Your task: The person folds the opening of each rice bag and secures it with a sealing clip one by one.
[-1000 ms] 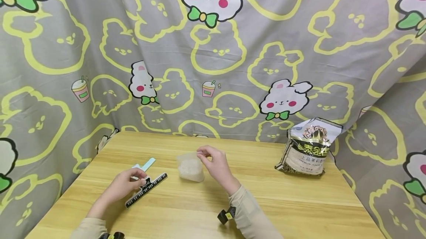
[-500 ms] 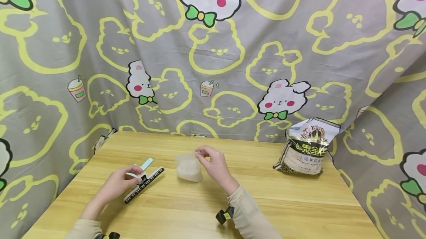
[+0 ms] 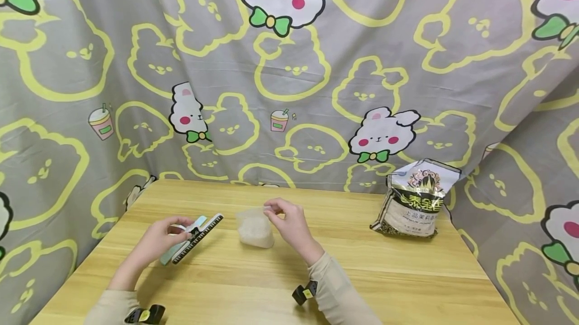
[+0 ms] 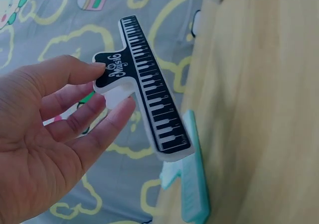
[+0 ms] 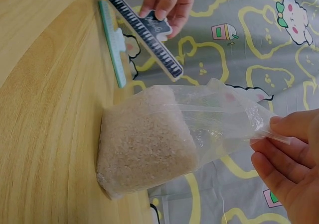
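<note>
A clear plastic bag (image 3: 254, 232), its lower part filled with pale rice (image 5: 144, 142), sits on the worktop (image 3: 362, 275) short of the far edge; a printed rice sack (image 3: 416, 202) stands by the far right corner. The right hand (image 3: 291, 224) pinches the clear bag's top, drawing it upward. Toward the left edge, the left hand (image 3: 158, 237) holds a piano-key clip (image 4: 149, 84) by its handle, raised above the worktop: a long black bar with white keys and a pale border. A turquoise clip (image 4: 193, 179) lies below it. Only the left wrist view makes the lettering "Music" easy to read; the right wrist view resolves single grains, and the head view alone shows the sack
</note>
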Demonstrator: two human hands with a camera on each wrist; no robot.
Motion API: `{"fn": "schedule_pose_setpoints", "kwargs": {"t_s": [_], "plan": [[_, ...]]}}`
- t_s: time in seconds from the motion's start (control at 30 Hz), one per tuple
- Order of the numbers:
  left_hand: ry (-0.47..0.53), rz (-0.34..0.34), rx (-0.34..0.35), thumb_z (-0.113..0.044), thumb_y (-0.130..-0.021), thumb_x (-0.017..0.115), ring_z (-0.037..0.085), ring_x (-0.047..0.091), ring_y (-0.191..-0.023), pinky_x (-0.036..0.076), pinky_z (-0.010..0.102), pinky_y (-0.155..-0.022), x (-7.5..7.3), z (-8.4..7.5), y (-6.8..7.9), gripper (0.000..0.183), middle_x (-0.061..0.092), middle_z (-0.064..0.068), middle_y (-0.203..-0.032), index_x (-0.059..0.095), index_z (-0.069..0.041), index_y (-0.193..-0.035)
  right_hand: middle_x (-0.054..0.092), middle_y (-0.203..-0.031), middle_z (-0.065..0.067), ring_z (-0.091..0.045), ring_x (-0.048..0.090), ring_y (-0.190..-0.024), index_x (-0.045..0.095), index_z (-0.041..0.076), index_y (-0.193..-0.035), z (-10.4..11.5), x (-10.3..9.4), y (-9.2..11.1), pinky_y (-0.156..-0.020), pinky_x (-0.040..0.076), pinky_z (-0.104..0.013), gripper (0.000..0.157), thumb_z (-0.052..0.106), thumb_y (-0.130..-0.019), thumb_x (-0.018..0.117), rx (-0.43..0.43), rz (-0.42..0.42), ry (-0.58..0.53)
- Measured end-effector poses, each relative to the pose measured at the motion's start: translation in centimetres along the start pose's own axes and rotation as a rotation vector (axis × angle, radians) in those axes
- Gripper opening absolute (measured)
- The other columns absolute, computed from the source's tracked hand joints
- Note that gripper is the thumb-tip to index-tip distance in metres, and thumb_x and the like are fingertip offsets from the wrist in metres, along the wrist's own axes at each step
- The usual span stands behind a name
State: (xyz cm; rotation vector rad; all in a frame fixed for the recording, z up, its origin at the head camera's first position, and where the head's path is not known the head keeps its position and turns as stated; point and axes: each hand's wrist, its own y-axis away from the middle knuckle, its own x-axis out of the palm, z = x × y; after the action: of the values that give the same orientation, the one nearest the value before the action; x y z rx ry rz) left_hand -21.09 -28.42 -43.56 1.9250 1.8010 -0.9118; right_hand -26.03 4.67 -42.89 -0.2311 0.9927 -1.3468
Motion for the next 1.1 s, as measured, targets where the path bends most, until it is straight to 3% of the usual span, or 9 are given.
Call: {"fn": "schedule_pose_setpoints", "kwargs": {"t_s": [0.43, 0.7, 0.9, 1.1], "plan": [[-0.044, -0.030, 0.050, -0.012, -0.088, 0.071, -0.003, 0.061, -0.088, 0.052, 0.019, -0.069, -0.2, -0.4, -1.3, 0.036, 0.068, 0.018, -0.119, 0.066, -0.002, -0.122, 0.075, -0.083, -0.006, -0.015, 0.071, -0.072, 0.072, 0.004, -0.096, 0.3, -0.1, 0.0, -0.066, 0.057, -0.022, 0.010, 0.007, -0.086, 0.072, 0.000, -0.006, -0.002], [-0.071, -0.035, 0.066, -0.011, -0.088, 0.071, 0.021, 0.066, -0.097, 0.052, 0.021, -0.072, 0.2, -1.0, -2.1, 0.031, 0.068, 0.015, -0.115, 0.068, -0.005, -0.117, 0.075, -0.082, -0.006, -0.015, 0.071, -0.073, 0.071, 0.004, -0.096, 0.3, 0.0, 0.1, -0.067, 0.058, -0.024, 0.010, 0.007, -0.086, 0.072, -0.007, -0.010, 0.000], [-0.008, -0.031, 0.097, -0.014, -0.087, 0.073, 0.028, 0.066, -0.099, 0.053, 0.020, -0.073, 0.3, -1.8, -2.6, 0.032, 0.068, 0.018, -0.115, 0.068, -0.002, -0.116, 0.075, -0.082, -0.006, -0.015, 0.071, -0.073, 0.071, 0.005, -0.096, 0.3, 0.0, 0.0, -0.068, 0.058, -0.027, 0.009, 0.007, -0.087, 0.071, 0.004, -0.003, -0.002], [-0.003, -0.012, 0.079, -0.023, -0.089, 0.071, 0.031, 0.064, -0.106, 0.053, 0.021, -0.077, 0.3, -2.1, -3.0, 0.037, 0.066, 0.016, -0.119, 0.066, -0.005, -0.121, 0.075, -0.083, -0.006, -0.015, 0.071, -0.074, 0.072, 0.005, -0.096, 0.3, -0.1, 0.0, -0.069, 0.058, -0.026, 0.009, 0.007, -0.087, 0.071, 0.005, 0.002, 0.001]]}}
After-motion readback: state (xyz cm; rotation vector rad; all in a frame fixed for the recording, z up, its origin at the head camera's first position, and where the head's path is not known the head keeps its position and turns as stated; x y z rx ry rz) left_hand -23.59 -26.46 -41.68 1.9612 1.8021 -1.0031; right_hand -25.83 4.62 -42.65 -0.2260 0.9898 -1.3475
